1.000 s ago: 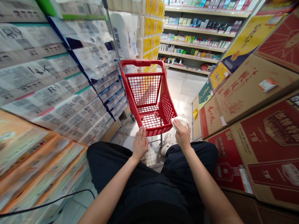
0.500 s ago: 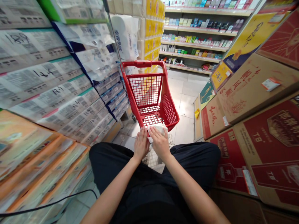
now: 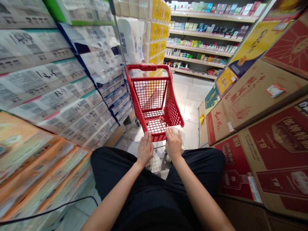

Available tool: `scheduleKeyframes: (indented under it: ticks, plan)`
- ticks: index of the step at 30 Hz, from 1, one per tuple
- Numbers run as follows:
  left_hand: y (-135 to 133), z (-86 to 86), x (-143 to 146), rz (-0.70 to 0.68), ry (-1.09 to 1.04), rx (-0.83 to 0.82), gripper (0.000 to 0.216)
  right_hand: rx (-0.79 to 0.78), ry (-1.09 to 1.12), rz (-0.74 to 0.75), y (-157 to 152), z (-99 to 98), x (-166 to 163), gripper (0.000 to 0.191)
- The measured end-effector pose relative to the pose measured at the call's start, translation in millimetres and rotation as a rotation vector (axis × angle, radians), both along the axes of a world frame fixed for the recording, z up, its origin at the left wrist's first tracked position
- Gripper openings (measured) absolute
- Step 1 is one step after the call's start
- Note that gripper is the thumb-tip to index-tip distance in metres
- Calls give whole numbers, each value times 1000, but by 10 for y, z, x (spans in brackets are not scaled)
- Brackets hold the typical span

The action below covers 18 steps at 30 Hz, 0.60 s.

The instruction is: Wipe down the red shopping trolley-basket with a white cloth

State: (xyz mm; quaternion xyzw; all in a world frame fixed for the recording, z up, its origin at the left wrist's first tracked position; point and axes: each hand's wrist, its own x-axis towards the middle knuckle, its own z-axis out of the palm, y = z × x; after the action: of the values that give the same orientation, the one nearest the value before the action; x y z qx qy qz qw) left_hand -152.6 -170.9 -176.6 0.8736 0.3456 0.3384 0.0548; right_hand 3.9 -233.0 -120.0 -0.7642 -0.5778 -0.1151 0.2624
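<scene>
A red plastic shopping cart (image 3: pixel 173 106) with grid walls stands on the floor just beyond my knees. My left hand (image 3: pixel 145 149) rests at the near left corner of its rim, fingers stretched out flat. With my right hand (image 3: pixel 174 142) I press a white cloth (image 3: pixel 180 133) onto the near right part of the rim. The fingers are bent over the cloth, and part of it hangs down beside the hand. Inside the cart basket only the red grid floor shows.
Stacked packs of paper goods (image 3: pixel 43 73) rise close on my left. Cardboard cartons (image 3: pixel 247 93) line the right side. Yellow tissue packs (image 3: pixel 157 32) stand behind the cart, and shelves of small boxed goods (image 3: pixel 211 33) are farther back. A black cable (image 3: pixel 48 211) runs at lower left.
My right hand has slid to the right along the cart's near rim, taking the white cloth with it. My left hand stays at the left corner.
</scene>
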Motion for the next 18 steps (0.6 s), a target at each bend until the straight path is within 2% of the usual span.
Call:
scheduleKeyframes:
  ticks: [3, 6, 9, 14, 16, 18]
  plan:
    - [8, -14, -13, -23, -5, -4, 74, -24, 3, 153, 99, 22, -422, 56]
    - [15, -12, -17, -33, -12, -5, 73, -20, -12, 263, 98, 40, -463, 53]
    - [16, 5, -10, -25, -17, -1, 73, -14, -22, 293, -33, 49, -103, 56]
    - [7, 19, 12, -16, -36, 0, 72, 5, 6, 58, -270, 44, 760, 62]
    - [5, 15, 19, -11, -37, -3, 73, -6, 12, -2, -288, 50, 911, 62]
    - [5, 9, 22, -10, -35, -10, 73, -20, 15, -47, -255, 61, 844, 61]
